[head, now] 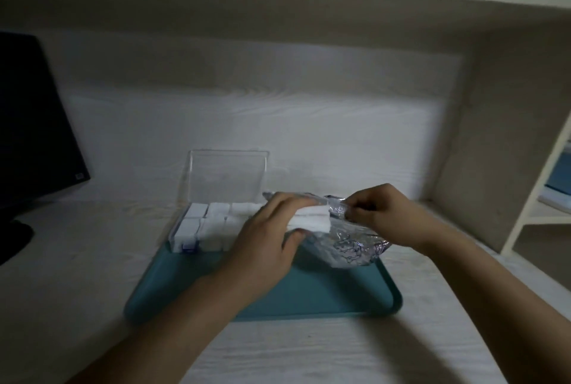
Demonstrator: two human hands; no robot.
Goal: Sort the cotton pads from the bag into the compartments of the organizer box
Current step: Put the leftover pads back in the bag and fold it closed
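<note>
Pale wood-grain desk (77, 260) under a low shelf carries a teal tray (324, 294) at its centre. At the tray's far right edge, a stack of white cotton pads (312, 219) protrudes from the mouth of a crinkled clear plastic bag (355, 244) with dark blue print. Left hand (265, 229) is curled over the stack, fingers on top and thumb beneath, so its grip holds the pads. Right hand (380, 213) pinches the bag's upper edge beside the stack, its grip closed on the plastic film. Bag body rests on the tray's far right corner.

At the tray's far left corner stands the clear organizer box (197, 229), its transparent lid (227, 175) raised upright at the far side. Visible compartments contain white pads packed on edge; the box's right portion is hidden behind the left hand, so its fill cannot be told.

On the desk's left edge sits a dark monitor (34, 124). At the right, a cream shelving unit (537, 198) stands against the desk's right side.
</note>
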